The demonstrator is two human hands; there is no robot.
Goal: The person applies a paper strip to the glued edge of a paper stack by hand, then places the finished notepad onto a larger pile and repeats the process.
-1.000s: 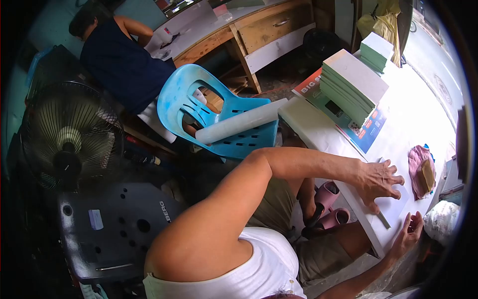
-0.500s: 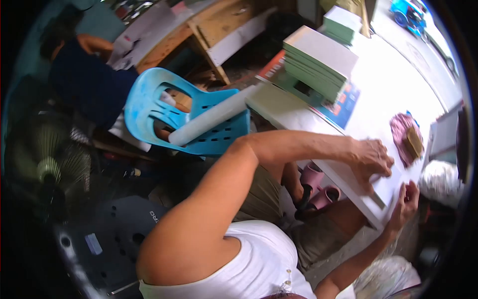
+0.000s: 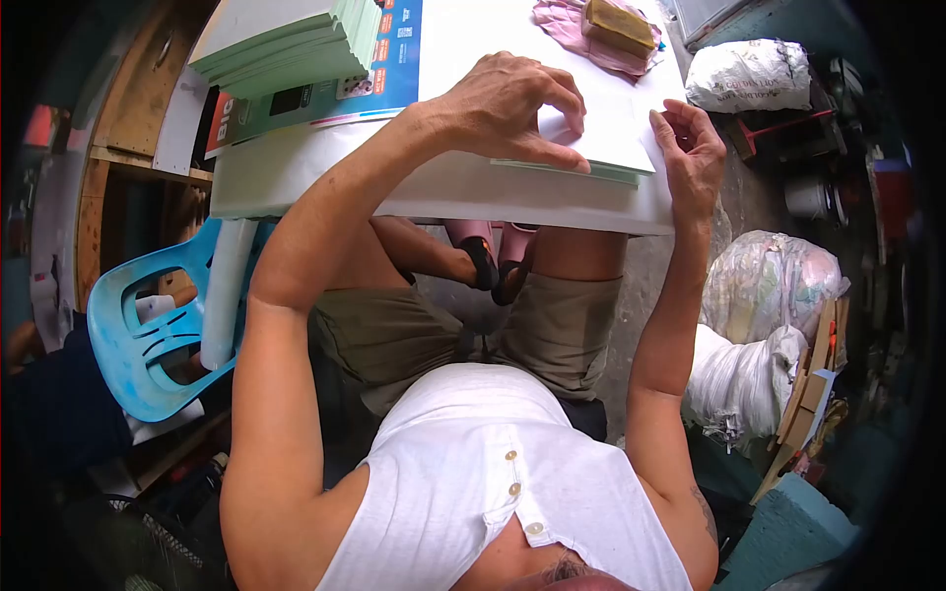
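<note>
My left hand (image 3: pixel 517 110) rests on a white sheet (image 3: pixel 616 133) at the table's near edge, its fingers curved and its thumb apart near the sheet's front edge. Green-edged paper (image 3: pixel 621 175) shows beneath the sheet. Just beyond the sheet's right edge is my right hand (image 3: pixel 692 158), its fingers loosely curled and the thumb raised, with nothing visible between them. Past the sheet, a yellow-brown block (image 3: pixel 619 35) lies on a crumpled pink cloth (image 3: pixel 567 28).
A green-edged paper stack (image 3: pixel 286 49) stands on a blue printed sheet (image 3: pixel 402 74) at the left of the white table (image 3: pixel 345 177). A blue chair (image 3: pixel 148 369) holds a white roll (image 3: pixel 225 286). Filled bags (image 3: pixel 749 77) and wood pieces (image 3: pixel 803 404) are at the right.
The view has swung round and down, so the table now lies across the top. Both hands remain by the sheet; the left fingers look more spread from the thumb.
</note>
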